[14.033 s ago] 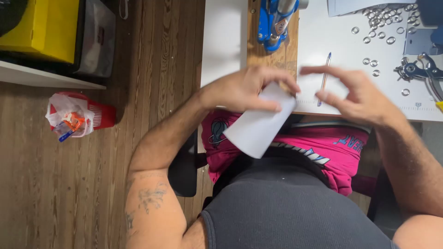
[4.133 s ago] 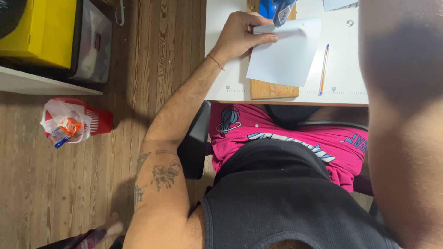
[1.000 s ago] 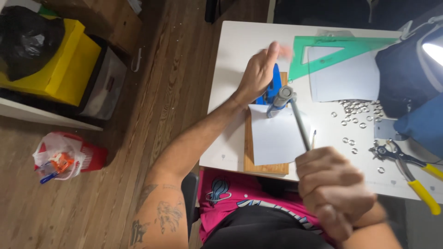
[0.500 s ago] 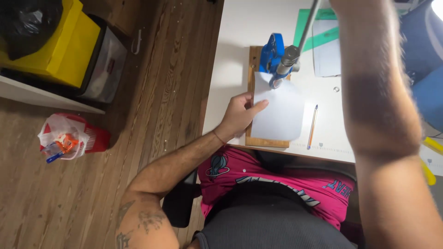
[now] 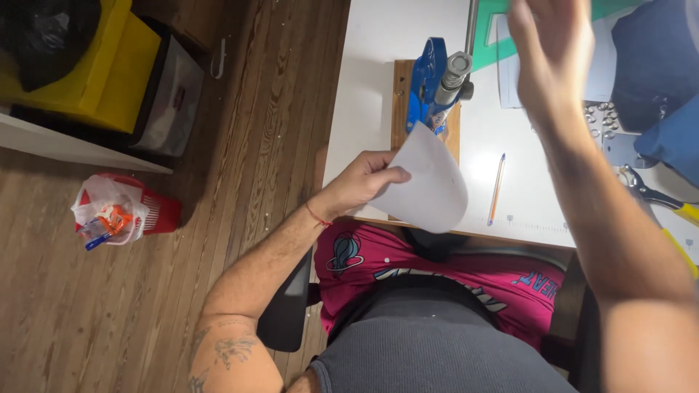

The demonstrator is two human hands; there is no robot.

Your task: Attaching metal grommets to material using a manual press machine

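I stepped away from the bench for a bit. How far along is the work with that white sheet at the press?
Looks done: the white sheet is off the wooden board, lifted by the left hand. In hand: only that sheet; the right hand is raised, open and empty. Left: loose metal eyelets lie unused; I cannot see any set in the sheet.

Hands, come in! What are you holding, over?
Left hand pinching the white sheet, curled, at the desk's near edge. Right hand raised, open, empty. Blue press just beyond the sheet.
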